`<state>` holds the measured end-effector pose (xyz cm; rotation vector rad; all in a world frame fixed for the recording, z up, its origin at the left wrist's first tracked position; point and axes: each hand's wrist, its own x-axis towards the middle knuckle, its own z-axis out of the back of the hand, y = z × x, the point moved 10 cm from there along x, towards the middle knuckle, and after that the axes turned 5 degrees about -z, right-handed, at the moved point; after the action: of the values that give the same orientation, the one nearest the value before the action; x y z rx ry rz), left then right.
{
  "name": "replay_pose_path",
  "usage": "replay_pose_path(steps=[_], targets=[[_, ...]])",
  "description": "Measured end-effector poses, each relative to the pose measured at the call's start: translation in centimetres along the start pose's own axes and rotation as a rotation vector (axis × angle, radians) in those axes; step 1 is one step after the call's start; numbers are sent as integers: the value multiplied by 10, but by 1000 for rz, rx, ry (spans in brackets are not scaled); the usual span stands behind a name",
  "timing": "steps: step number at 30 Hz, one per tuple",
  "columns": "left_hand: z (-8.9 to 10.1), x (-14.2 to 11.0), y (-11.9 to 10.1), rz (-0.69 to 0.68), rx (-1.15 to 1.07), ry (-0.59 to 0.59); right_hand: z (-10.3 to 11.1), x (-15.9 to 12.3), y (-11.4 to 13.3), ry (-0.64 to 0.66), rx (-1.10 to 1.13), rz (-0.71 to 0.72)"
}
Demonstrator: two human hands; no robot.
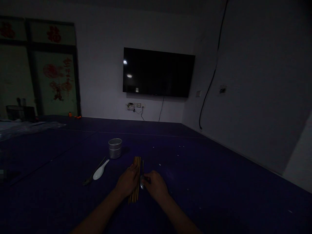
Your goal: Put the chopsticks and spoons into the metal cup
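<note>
My left hand (127,180) lies closed over a row of several wooden chopsticks (137,160), pressed together lengthwise on the blue surface. Just right of them is a metal spoon (142,186), its bowl toward me and its handle pointing away. The fingers of my right hand (155,184) are pinched at the spoon, near where bowl meets handle. Beyond my left hand stands a silver metal cup (115,153), upright. A white soup spoon (98,173) lies left of my left hand, with a dark, slim utensil (91,177) alongside; its exact kind is unclear in the dim light.
Small white scraps (160,164) dot the blue surface (195,182) to the right. Crumpled clear plastic (29,128) lies at far left, near small orange objects (77,117). A television (158,73) hangs on the far wall; a black cable (211,79) runs down the right wall.
</note>
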<state>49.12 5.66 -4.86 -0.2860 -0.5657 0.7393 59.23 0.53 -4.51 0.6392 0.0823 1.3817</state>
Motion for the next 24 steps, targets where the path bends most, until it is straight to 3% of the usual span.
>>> replay_pose_path(steps=[5,8,15,20,24], targets=[[20,0,-2,104,188,-12,-3,1,-1,30,-6,-22],[46,-2,14,280,394,-29,0,1,-1,35,-4,-37],[103,-15,55,460,681,-165,16,0,-1,-39,48,-72],[115,-27,82,589,698,-173,16,-2,3,-44,47,-61],[114,-29,90,618,666,-136,17,-4,4,-57,52,-56]])
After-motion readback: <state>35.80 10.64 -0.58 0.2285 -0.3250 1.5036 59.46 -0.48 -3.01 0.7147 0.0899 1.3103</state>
